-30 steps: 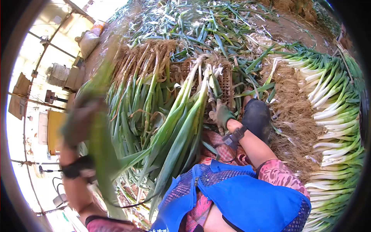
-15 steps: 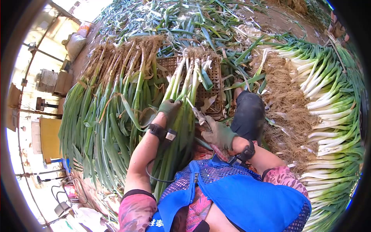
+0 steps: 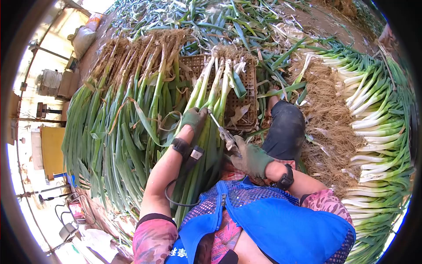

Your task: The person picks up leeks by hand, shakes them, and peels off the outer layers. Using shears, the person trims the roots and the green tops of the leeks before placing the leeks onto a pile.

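Note:
My left hand (image 3: 194,121), in a dark green glove, is closed round the stalks of some leeks (image 3: 212,94). Their roots point away from me over a brown plastic crate (image 3: 249,88), and their leaves run back beside my lap. My right hand (image 3: 251,156), also gloved, grips an air blow gun (image 3: 228,137). The thin metal nozzle of this tool points at the stalks just right of my left hand. My fingertips on the far side of the stalks are hidden.
Untrimmed leeks (image 3: 127,101) with brown roots lie in a thick row at the left. Cleaned white-stemmed leeks (image 3: 371,125) are stacked along the right, beside matted roots (image 3: 329,127). Loose leaves (image 3: 211,22) cover the ground beyond the crate. A yellow panel (image 3: 52,152) stands far left.
The blow gun's nozzle has shifted slightly left and up, closer to my left hand. My right hand has turned a little. The whole view has shifted slightly.

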`<state>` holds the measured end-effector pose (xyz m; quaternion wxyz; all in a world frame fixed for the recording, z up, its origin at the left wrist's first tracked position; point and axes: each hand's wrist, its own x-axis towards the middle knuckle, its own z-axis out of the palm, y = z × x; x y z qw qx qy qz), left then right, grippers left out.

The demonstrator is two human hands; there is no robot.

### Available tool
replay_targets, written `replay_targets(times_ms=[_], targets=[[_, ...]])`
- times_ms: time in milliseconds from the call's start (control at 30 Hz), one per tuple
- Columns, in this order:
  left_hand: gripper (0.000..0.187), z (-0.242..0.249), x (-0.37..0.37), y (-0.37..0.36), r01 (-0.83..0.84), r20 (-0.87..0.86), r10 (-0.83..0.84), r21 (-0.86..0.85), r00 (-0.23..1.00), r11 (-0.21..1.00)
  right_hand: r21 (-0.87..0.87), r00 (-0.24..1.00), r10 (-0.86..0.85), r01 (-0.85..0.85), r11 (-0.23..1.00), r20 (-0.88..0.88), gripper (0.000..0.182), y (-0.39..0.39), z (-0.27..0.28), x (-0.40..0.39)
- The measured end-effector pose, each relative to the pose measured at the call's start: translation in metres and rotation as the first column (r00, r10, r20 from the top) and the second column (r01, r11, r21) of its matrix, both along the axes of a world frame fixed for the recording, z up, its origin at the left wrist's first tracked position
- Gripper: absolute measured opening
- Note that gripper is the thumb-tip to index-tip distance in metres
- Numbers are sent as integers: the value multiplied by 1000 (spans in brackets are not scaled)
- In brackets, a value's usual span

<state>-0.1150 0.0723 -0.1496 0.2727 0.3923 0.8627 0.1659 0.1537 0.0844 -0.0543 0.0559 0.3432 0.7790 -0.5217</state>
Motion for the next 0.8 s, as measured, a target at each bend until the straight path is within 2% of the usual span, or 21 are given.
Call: replay_targets(times_ms=[100, 200, 300, 400, 500, 567, 633, 700, 733, 767, 800], targets=[[55, -4, 1, 4, -4, -36, 3, -25, 999, 1000, 101, 999, -34, 33, 994, 2, 54, -4, -5, -2], [57, -2, -2, 5, -18, -55, 16, -45, 998, 999, 24, 997, -64, 65, 998, -52, 52, -5, -11, 1], [60, -3, -1, 10, -12, -47, 9, -77, 999, 997, 37, 997, -71, 70, 997, 42, 46, -2, -3, 0], [61, 7, 4, 9, -2, -60, -4, -98, 998, 995, 75, 997, -61, 56, 996, 57, 41, 8, -24, -4], [61, 16, 12, 13, -4, -64, -5, -141, 998, 990, 102, 984, -58, 41, 994, 168, 61, 41, -42, -32], [61, 18, 16, 14, -6, -82, -8, -173, 997, 985, 212, 971, -167, 129, 969, 173, 58, 72, -75, -62], [61, 20, 20, 12, 3, -82, -17, -172, 997, 985, 173, 953, -233, 201, 964, 192, 56, 114, -99, -96], [60, 23, 19, 10, 13, -87, -28, -166, 996, 986, 112, 961, -180, 159, 981, 212, 56, 135, -91, -109], [56, 26, 19, 8, 23, -75, -37, -174, 997, 984, 204, 967, -239, 217, 955, 92, 57, 135, -102, -107], [55, 30, 17, 6, 48, -72, -61, -169, 996, 984, 260, 967, -251, 231, 938, 46, 58, 133, -117, -107], [53, 34, 15, 3, 72, -66, -84, -163, 994, 984, 294, 972, -233, 219, 930, 13, 58, 125, -109, -101]])
